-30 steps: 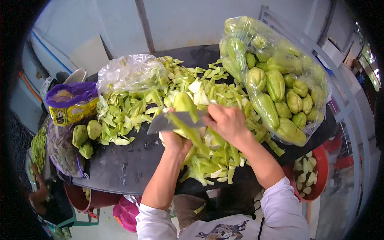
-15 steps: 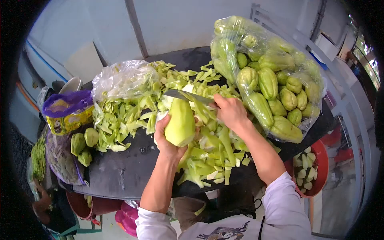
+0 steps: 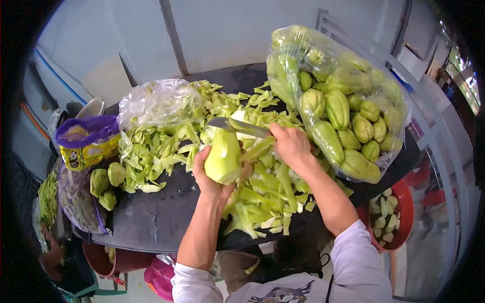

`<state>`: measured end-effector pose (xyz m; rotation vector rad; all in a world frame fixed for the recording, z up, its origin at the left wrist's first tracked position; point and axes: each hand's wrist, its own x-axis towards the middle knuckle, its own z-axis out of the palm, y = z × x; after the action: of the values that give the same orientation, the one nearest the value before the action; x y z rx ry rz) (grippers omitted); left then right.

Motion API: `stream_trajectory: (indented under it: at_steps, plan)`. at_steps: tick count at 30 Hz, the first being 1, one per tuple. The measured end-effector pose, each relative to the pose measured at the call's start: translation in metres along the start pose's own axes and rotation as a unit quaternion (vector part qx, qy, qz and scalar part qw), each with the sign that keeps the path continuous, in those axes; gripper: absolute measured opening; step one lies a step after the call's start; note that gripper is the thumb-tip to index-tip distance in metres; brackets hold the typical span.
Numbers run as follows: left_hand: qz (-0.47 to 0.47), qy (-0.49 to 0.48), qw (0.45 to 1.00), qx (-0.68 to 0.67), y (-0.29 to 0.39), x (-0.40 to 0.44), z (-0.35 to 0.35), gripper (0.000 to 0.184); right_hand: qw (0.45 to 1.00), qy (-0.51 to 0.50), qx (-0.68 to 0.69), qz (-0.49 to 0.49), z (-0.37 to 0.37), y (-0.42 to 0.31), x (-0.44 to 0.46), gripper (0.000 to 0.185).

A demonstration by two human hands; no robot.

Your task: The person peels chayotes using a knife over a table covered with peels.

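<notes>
My left hand is wrapped round a peeled, pale green chayote, held upright above the black table. In my right hand is a knife, its handle hidden by the fingers. The blade lies across the top of the chayote, pointing left. A strip of peel rests on the blade, and another strip hangs below my right hand. Beneath both hands spreads a heap of green peelings.
A clear plastic bag full of unpeeled chayotes stands at the right. Several loose chayotes lie at the left beside a purple mesh bag. A crumpled plastic bag lies behind. A red bucket with pale pieces stands below the table's right edge.
The chayote has tipped slightly in my left hand, and the knife blade has shifted slightly down over its top. A peel strip has dropped lower beside my right hand.
</notes>
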<state>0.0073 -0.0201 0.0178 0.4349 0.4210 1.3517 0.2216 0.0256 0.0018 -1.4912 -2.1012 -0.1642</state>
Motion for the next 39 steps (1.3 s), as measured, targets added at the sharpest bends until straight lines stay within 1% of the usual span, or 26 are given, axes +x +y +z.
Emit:
stream_trajectory:
  at_steps: [2,3,5,6,8,9,11,12,13,14,15,17,19,21,24,26,27,29,30,32,33,35,36,37,38,39]
  plan:
    - [-0.001,-0.081,0.997,0.012,0.0,0.001,-0.006,0.052,1.0,-0.017,0.002,0.024,0.001,-0.002,-0.003,0.012]
    - [0.001,-0.08,0.997,0.011,0.0,0.0,-0.003,0.052,0.999,-0.009,0.009,0.037,-0.005,-0.007,-0.003,0.009]
    - [0.006,-0.014,0.998,-0.061,0.0,-0.001,0.005,0.049,0.999,-0.002,0.017,0.047,-0.005,-0.012,-0.003,0.008]
    - [0.007,-0.012,0.998,-0.061,0.001,0.001,0.002,0.049,0.999,0.006,0.021,0.045,-0.003,-0.013,-0.004,0.008]
    - [0.005,0.034,0.999,-0.016,0.004,0.006,-0.006,0.048,0.999,0.012,0.027,0.041,-0.001,-0.016,-0.006,0.009]
    - [0.008,0.035,0.999,-0.017,0.003,0.008,-0.005,0.048,0.999,0.026,0.038,0.024,-0.003,-0.019,-0.006,0.011]
    - [0.054,0.124,0.99,-0.043,-0.001,0.01,-0.001,0.05,0.998,0.039,0.049,0.005,-0.009,-0.028,-0.008,0.014]
    - [0.057,0.126,0.989,-0.045,0.0,0.009,-0.002,0.05,0.996,0.05,0.062,-0.033,-0.012,-0.035,-0.01,0.014]
    - [0.035,0.101,0.993,-0.047,0.002,0.007,-0.002,0.05,0.993,0.062,0.075,-0.069,-0.012,-0.04,-0.013,0.015]
    - [0.012,0.076,0.996,-0.048,0.003,0.005,-0.003,0.05,0.987,0.107,0.05,-0.109,-0.009,-0.045,-0.013,0.019]
    - [-0.013,0.051,0.997,-0.049,0.004,0.004,-0.004,0.05,0.987,0.106,0.053,-0.108,-0.009,-0.051,-0.014,0.019]
    - [0.002,0.049,0.998,-0.027,-0.002,0.004,-0.006,0.05,0.979,0.126,0.059,-0.146,-0.012,-0.06,-0.016,0.02]
    - [-0.02,0.044,0.998,-0.038,-0.004,0.004,-0.006,0.05,0.98,0.128,0.036,-0.148,-0.012,-0.064,-0.018,0.022]
    - [-0.012,0.05,0.998,-0.033,-0.006,0.003,-0.006,0.05,0.979,0.13,0.032,-0.154,-0.013,-0.067,-0.019,0.023]
    - [-0.02,0.055,0.998,-0.023,-0.006,0.002,-0.006,0.05,0.983,0.12,0.026,-0.138,-0.017,-0.067,-0.02,0.022]
    - [0.014,0.106,0.994,0.009,-0.007,0.002,-0.008,0.052,0.989,0.095,0.042,-0.108,-0.006,-0.05,-0.016,0.021]
    - [0.053,0.086,0.995,-0.021,-0.008,0.003,-0.008,0.053,0.993,0.072,0.056,-0.079,-0.004,-0.041,-0.013,0.02]
    - [0.041,0.067,0.997,-0.009,-0.003,0.007,-0.011,0.045,0.994,0.063,0.041,-0.083,-0.006,-0.031,-0.013,0.018]
    - [0.042,0.064,0.997,-0.01,-0.004,0.007,-0.011,0.045,0.992,0.071,0.042,-0.096,-0.008,-0.033,-0.013,0.018]
    - [0.047,0.112,0.992,-0.042,-0.007,0.004,-0.012,0.05,0.99,0.078,0.043,-0.111,-0.01,-0.042,-0.015,0.017]
    - [0.048,0.113,0.992,-0.041,-0.008,0.003,-0.013,0.05,0.989,0.091,0.034,-0.113,-0.016,-0.054,-0.017,0.017]
    - [0.013,0.082,0.996,0.03,-0.012,0.0,-0.014,0.049,0.988,0.103,0.028,-0.112,-0.016,-0.057,-0.017,0.017]
    - [0.01,0.094,0.995,-0.01,-0.011,-0.003,-0.007,0.048,0.99,0.083,0.05,-0.097,-0.012,-0.051,-0.015,0.017]
    - [0.006,0.095,0.995,-0.008,-0.008,-0.005,-0.005,0.048,0.992,0.065,0.07,-0.082,-0.007,-0.043,-0.013,0.017]
    - [0.002,0.057,0.998,0.019,-0.003,-0.005,-0.003,0.048,0.995,0.038,0.069,-0.055,0.0,-0.029,-0.011,0.019]
    - [0.0,0.017,0.999,0.045,-0.001,-0.003,-0.002,0.049,0.996,0.041,0.065,-0.054,0.0,-0.02,-0.009,0.019]
